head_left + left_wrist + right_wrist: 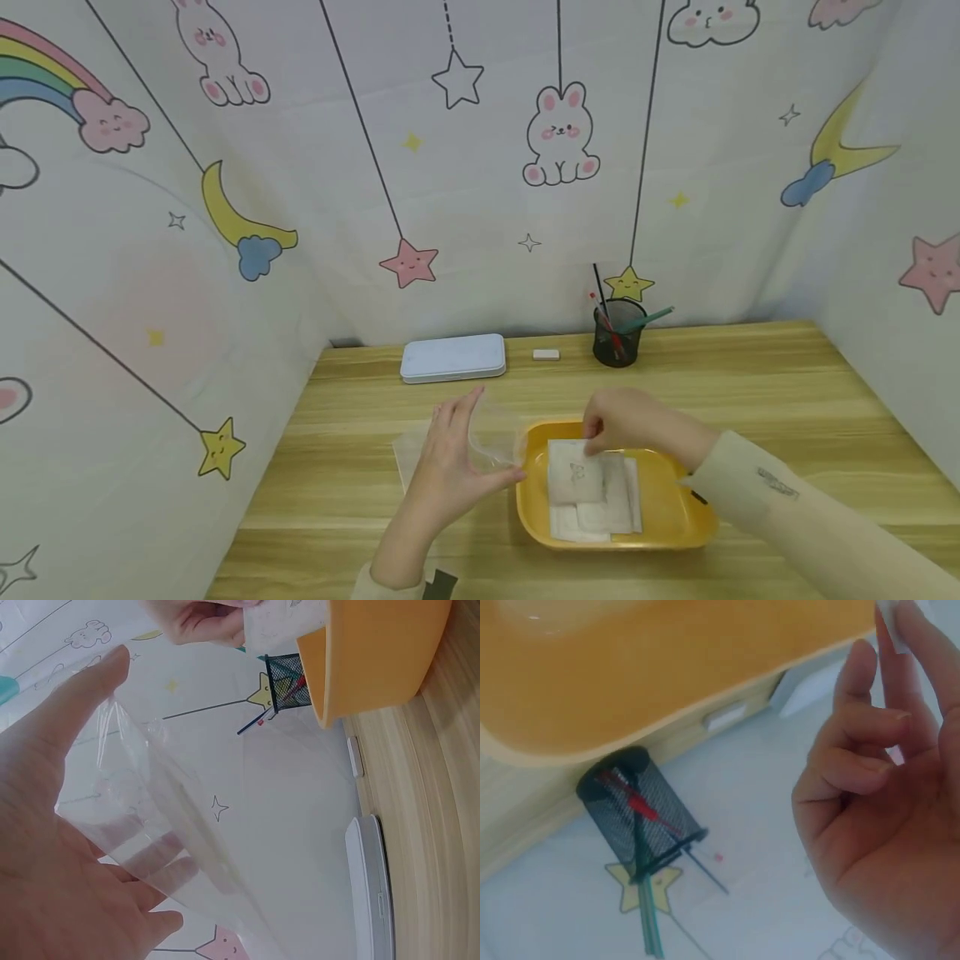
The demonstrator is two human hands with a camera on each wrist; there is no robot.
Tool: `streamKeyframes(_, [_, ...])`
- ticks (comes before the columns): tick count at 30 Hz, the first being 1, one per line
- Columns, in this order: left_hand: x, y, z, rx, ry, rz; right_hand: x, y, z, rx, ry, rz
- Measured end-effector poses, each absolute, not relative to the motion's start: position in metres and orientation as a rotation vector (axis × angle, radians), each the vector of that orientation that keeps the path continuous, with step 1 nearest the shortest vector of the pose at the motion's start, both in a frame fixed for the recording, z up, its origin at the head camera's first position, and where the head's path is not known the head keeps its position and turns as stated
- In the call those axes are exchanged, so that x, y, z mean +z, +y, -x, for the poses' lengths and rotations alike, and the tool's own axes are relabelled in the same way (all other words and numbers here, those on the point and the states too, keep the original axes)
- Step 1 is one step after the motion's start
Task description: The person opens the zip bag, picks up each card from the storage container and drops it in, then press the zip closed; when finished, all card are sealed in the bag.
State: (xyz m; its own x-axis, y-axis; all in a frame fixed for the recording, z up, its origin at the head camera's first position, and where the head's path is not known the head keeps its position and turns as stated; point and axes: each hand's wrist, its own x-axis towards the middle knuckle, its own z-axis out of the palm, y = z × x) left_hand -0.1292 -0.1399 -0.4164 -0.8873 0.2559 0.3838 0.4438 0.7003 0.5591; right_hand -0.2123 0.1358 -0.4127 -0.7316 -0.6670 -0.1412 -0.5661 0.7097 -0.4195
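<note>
L hand [447, 468] has fingers up, thumb out to R, the two spread wide w/ clear bag [191, 814] stretched across; bag's length slants from thumb tip to lower edge of L wrist view. R hand [624, 422] comes in from R, knuckles up, fingertips down, pinching white packet [572, 477] near its upper R corner. Packet's above L half of yellow tray [678, 515], approx. square, drawing facing head cam, upper edge toward bench's [780, 408] far edge. Other packets [624, 500] lie in tray below.
</note>
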Motion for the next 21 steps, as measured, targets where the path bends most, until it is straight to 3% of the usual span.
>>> streamKeyframes(9, [-0.416, -0.138, 0.129, -0.966, -2.627, 0.548, -0.393, 0.157, 0.199, -0.758, 2.661, 1.010])
streamKeyframes(21, [-0.416, -0.135, 0.130, -0.947, -2.598, 0.531, -0.376, 0.169, 0.177, -1.250, 2.685, 0.577])
